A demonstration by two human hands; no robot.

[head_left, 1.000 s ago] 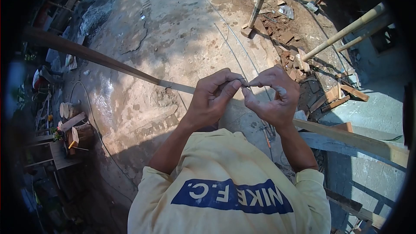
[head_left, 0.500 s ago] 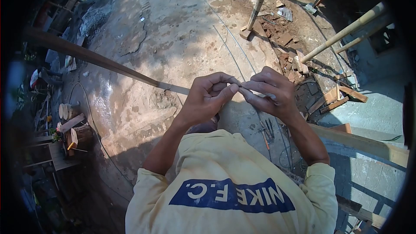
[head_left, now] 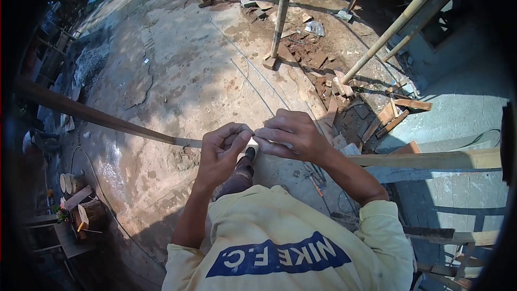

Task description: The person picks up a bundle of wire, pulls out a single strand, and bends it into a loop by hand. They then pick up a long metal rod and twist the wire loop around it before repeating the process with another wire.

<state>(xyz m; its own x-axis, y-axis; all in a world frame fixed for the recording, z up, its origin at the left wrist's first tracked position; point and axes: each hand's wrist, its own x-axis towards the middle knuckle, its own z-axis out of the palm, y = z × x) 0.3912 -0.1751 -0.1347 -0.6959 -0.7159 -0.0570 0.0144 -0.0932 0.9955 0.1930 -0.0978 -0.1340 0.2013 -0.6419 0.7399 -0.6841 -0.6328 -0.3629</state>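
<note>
In front of my chest, my left hand and my right hand meet with their fingertips almost touching. Both are closed in a pinch, thumb against fingers. Whatever lies between the fingertips is too small and dark to name. Below the hands, my shoe and trouser leg show against the concrete ground. Close beneath my right forearm, several slim tools lie on the ground, one with an orange part.
Long thin rods lie ahead on the concrete. A wooden beam crosses at left, another at right. Bamboo poles stand by broken bricks. Cut logs and a cable are at lower left.
The view has shifted, so the ground ahead sits lower and further left. My hands stay pinched together, and my shoe has come into sight below them.
</note>
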